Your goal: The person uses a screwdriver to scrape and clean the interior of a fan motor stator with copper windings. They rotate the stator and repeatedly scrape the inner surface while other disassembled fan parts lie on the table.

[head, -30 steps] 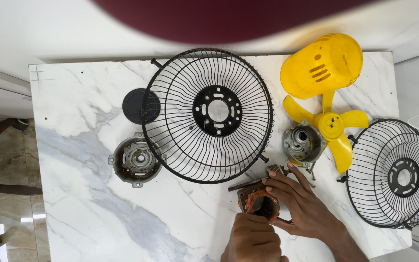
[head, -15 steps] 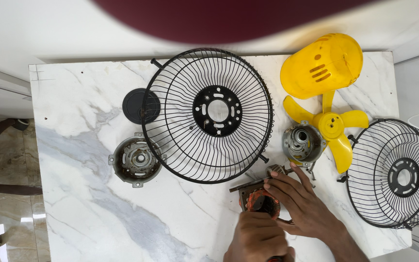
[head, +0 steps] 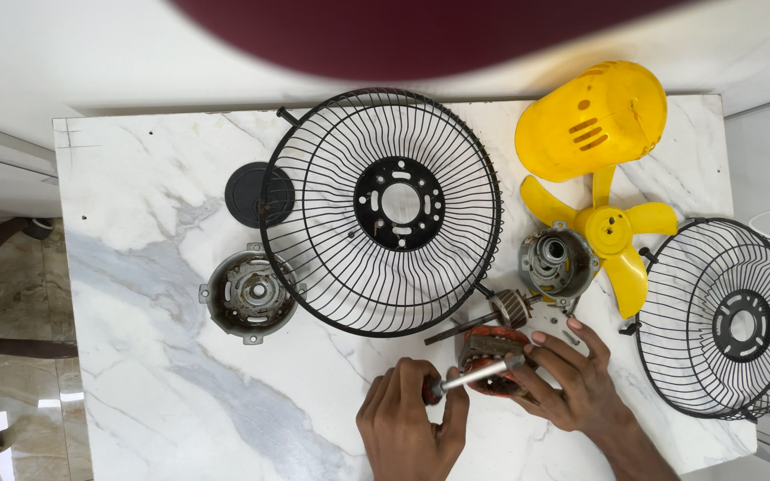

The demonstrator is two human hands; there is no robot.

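Fan motor stator [head: 490, 354], copper-wound, on marble table [head: 135, 356].
Left hand [head: 410, 426] fingers curled round screwdriver [head: 470, 378]; right hand [head: 577, 385] fingers spread, steadying stator; rotor [head: 508, 309] just beyond fingertips.

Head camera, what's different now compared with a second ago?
The left hand has shifted left, off the copper-wound stator, and now shows a metal-shafted tool in its grip, tip on the stator. The right hand still steadies the stator. Grilles, yellow blade and housings lie unmoved.
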